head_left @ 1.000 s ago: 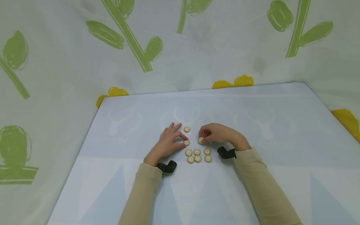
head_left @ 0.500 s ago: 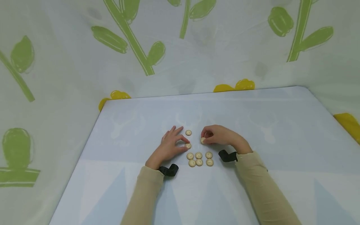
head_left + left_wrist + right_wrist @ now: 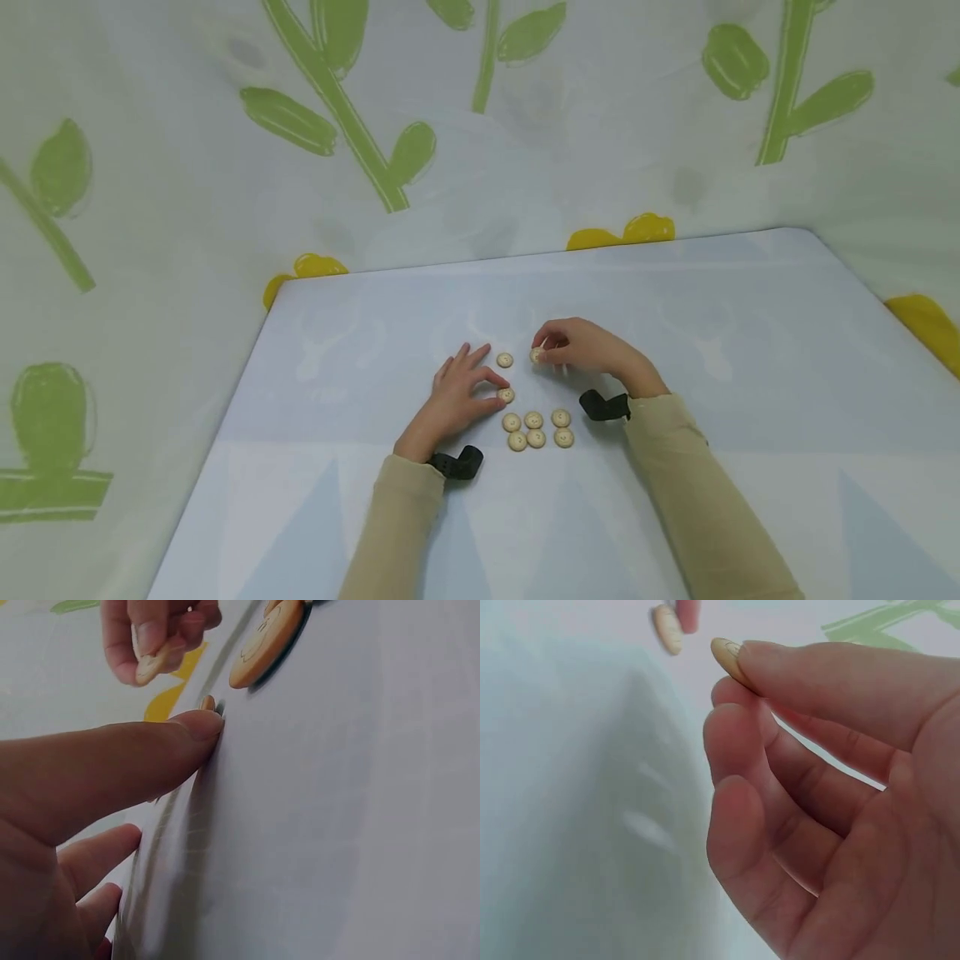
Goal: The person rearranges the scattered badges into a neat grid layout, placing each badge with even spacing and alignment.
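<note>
My right hand [image 3: 592,346] pinches a pale wooden button [image 3: 731,661] between thumb and forefinger, and in the right wrist view it is held up off the table. To the left, my left hand [image 3: 457,400] holds the edge of another button [image 3: 507,395] that lies on the table, thumb and forefinger meeting at it while the other fingers spread out. One loose button [image 3: 505,360] lies just beyond, between the two hands. Nearer to me several more buttons [image 3: 533,419] lie in two short rows, with a wider gap before the right-hand pair.
A pale, patterned table top [image 3: 712,492] stretches out around the hands. A white cloth [image 3: 180,167] printed with green leaves hangs behind and beside it. Each wrist wears a black camera mount [image 3: 603,406].
My right hand has moved away from me with its button, up level with the loose far button. The left hand stays at its button. The head view has shifted slightly.
</note>
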Motion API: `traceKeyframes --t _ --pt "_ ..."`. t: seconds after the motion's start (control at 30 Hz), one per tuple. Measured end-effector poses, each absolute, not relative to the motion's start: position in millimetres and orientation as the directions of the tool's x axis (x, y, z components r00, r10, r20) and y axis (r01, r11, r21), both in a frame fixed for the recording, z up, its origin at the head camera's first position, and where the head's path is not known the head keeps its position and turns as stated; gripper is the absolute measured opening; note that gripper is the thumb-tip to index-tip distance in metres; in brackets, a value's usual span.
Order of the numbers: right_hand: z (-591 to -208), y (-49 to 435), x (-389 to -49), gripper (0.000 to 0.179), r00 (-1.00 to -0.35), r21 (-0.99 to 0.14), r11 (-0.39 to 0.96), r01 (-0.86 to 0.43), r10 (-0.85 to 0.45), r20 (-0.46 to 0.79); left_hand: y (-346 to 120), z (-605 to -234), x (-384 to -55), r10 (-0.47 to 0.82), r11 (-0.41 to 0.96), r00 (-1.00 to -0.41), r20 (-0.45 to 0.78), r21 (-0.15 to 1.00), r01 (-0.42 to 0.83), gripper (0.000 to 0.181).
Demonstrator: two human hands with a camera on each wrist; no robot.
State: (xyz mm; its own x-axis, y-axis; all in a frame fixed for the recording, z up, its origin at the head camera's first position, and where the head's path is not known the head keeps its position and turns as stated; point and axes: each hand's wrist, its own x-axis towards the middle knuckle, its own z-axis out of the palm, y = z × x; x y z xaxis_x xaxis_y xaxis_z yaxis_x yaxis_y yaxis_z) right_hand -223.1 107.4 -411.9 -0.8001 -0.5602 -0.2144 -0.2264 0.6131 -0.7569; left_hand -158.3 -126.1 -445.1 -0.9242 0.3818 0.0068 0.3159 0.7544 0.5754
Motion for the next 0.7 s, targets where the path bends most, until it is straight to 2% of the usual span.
traceKeyframes --t 0.43,0.7 --pt "-399.0 98.3 -240.4 0.022 -0.808 -0.845 0.508 -0.168 -0.562 -0.177 -128.7 -445.8 -160.0 0.389 0.756 -0.921 0.002 0.571 0.320 0.016" --pt "-399.1 95.1 -241.7 0.027 -0.846 -0.857 0.500 -0.123 -0.505 -0.173 -129.4 -444.2 -158.7 0.398 0.743 -0.917 -0.012 0.590 0.315 0.014"
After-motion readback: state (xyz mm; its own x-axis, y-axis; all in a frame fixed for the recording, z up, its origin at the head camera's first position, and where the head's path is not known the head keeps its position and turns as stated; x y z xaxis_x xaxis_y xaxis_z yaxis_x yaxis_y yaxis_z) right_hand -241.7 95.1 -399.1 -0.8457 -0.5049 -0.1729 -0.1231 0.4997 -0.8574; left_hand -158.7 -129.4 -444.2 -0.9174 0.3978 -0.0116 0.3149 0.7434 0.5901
